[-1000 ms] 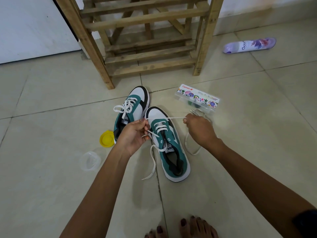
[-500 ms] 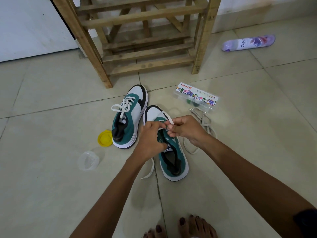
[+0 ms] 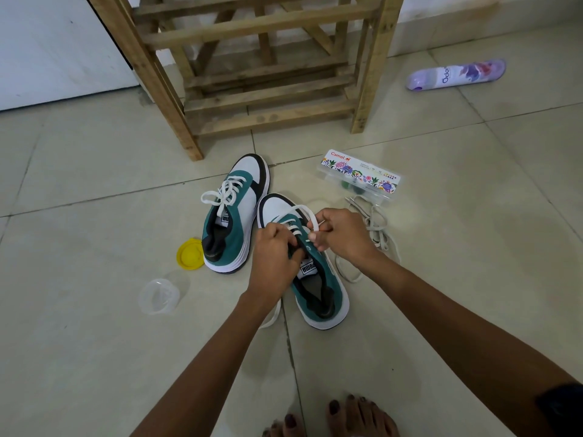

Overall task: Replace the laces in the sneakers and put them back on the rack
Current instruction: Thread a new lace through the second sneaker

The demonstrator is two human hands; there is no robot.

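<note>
Hands lacing the nearer sneaker (image 3: 318,279) at frame centre.
Right hand (image 3: 342,238) pinches the white lace (image 3: 296,212); left hand (image 3: 273,257) curls over the eyelets, its grip hidden.

Bare forearms, perhaps dark-polished toenails (image 3: 333,407)

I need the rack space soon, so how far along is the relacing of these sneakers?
Done: the left sneaker is laced and tied in a bow. In hand: the right sneaker is part laced; the right hand pinches the white lace while the left hand works at the eyelets. Left: finish and tie it, then put both on the wooden rack. Old laces lie beside them.
</note>
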